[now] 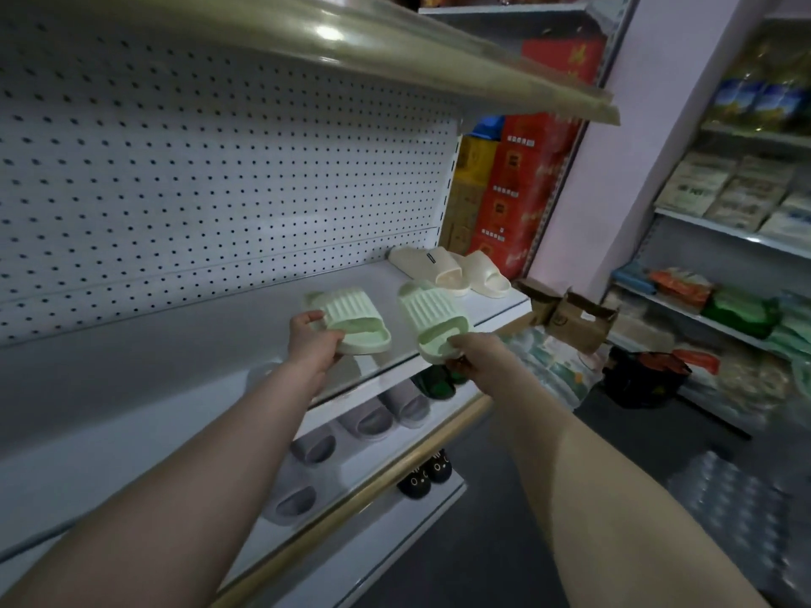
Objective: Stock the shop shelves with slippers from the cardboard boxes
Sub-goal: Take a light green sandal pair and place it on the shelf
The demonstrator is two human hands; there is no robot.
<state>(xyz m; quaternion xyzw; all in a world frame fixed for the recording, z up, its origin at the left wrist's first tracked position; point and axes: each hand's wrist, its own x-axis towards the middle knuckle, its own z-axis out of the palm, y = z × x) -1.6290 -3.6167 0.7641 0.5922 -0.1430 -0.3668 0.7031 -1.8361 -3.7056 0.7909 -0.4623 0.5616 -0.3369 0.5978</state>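
- Fingers of our left hand curl round the heel end of one pale green ribbed slipper, with the thumb lying along its near side.
- Our right hand pinches the heel of the second pale green slipper, which tilts with its toe toward the back.
- Both lie side by side, a little apart, at the front of the white middle shelf. The right one's heel overhangs the front edge, and we cannot tell whether its sole rests on the shelf.
- Behind them, at the shelf's right end, we see a cream pair near the perforated back panel.
- On the shelf below lie grey slippers and a dark green pair; lower still we see black slippers with cat faces.
- Past the shelf's right end we see an open cardboard box among packaged goods, and red cartons higher up.
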